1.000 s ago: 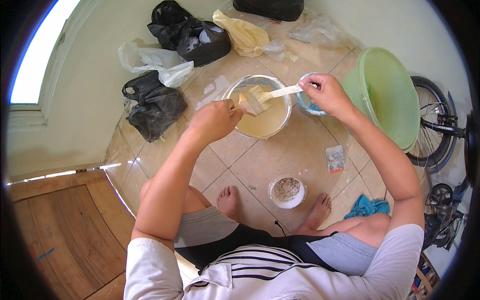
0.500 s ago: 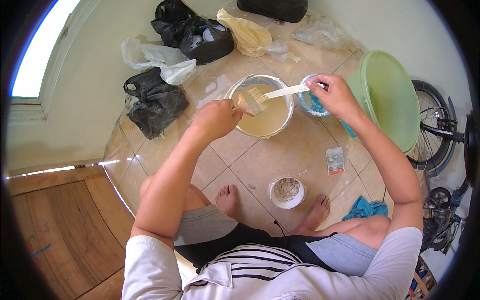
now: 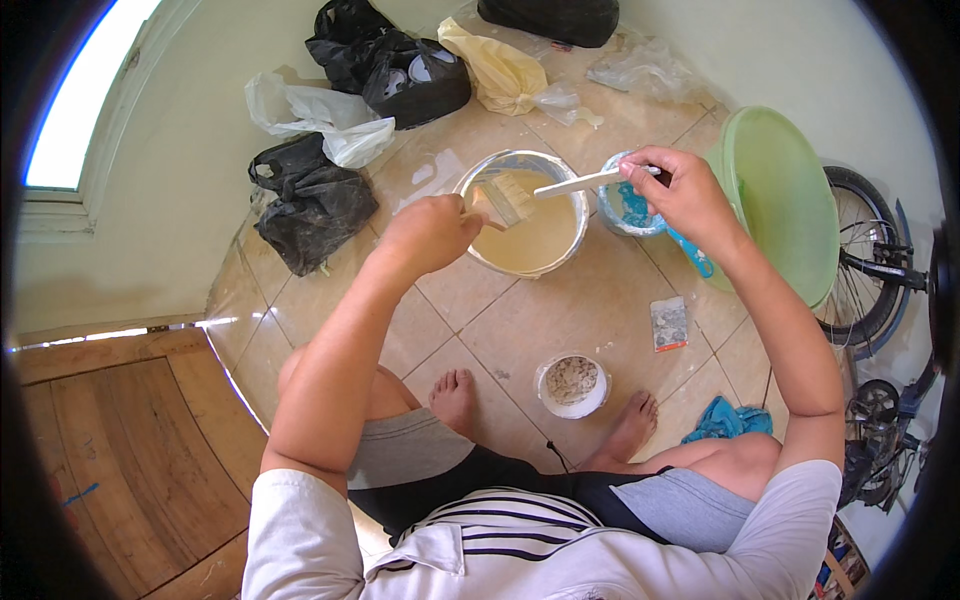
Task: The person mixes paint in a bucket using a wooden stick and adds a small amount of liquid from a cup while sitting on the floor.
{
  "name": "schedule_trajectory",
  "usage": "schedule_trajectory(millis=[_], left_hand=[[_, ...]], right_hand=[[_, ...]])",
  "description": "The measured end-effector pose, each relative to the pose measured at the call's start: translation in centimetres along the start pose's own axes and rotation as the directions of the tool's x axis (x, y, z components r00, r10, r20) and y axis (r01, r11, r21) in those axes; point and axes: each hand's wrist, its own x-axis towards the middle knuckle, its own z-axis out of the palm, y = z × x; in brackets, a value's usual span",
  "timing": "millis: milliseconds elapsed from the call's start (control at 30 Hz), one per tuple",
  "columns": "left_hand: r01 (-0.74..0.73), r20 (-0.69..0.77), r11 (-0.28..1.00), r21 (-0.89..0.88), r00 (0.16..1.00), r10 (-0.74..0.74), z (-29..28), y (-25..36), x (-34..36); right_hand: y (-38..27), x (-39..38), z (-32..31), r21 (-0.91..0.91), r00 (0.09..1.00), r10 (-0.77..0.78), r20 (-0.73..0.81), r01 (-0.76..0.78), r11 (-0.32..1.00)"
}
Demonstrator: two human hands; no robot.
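My left hand [image 3: 437, 232] is closed round the handle of a wide paintbrush [image 3: 512, 203], its bristles pale with paint. The brush hangs over a round bucket [image 3: 583, 232] of cream-coloured paint [image 3: 535, 245]. In my right hand [image 3: 680, 190] I grip a flat, pale, paint-coated stick [image 3: 590, 182] between thumb and fingers. Its free end reaches over the bucket and stops just short of the bristles. Below my right hand stands a small tub [image 3: 612, 212] stained with blue paint. A blue handle [image 3: 692, 255] lies beside that tub, partly hidden by my wrist.
A white cup [image 3: 575, 386] with crusty residue stands between my feet. Nearby lie a small flat packet [image 3: 669, 323] and a blue cloth [image 3: 728, 418]. Right are a big green basin [image 3: 790, 215] and a bicycle [image 3: 870, 250]; black bags [image 3: 315, 205] and a yellow bag [image 3: 495, 70] lie beyond.
The stick's end has come away from the bristles, leaving a small gap. My right hand has shifted slightly right, and the brush stays over the bucket.
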Motion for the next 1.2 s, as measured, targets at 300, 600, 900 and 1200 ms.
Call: schedule_trajectory(millis=[300, 600, 900, 1200], left_hand=[[-0.021, -0.012, 1.000, -0.012, 1.000, 0.021, -0.9, 0.6, -0.4], [-0.082, -0.033, 0.994, 0.068, 0.996, 0.084, -0.4, 2.5, -1.3], [-0.099, -0.005, 0.991, 0.095, 0.995, 0.099, 0.4, 2.9, -1.3], [-0.079, -0.015, 0.984, 0.158, 0.996, 0.082, 0.8, 1.6, -0.5]], right_hand=[[2.3, 0.2, 2.3, -0.216, 0.901, -0.433, 0.024, 0.427, 0.878], [2.9, 0.3, 5.7, -0.486, 0.767, -0.615, 0.184, 0.615, 0.621], [1.3, -0.6, 6.4, -0.415, 0.769, -0.600, 0.220, 0.630, 0.656], [0.5, -1.3, 4.2, -0.280, 0.806, -0.582, 0.111, 0.587, 0.760]])
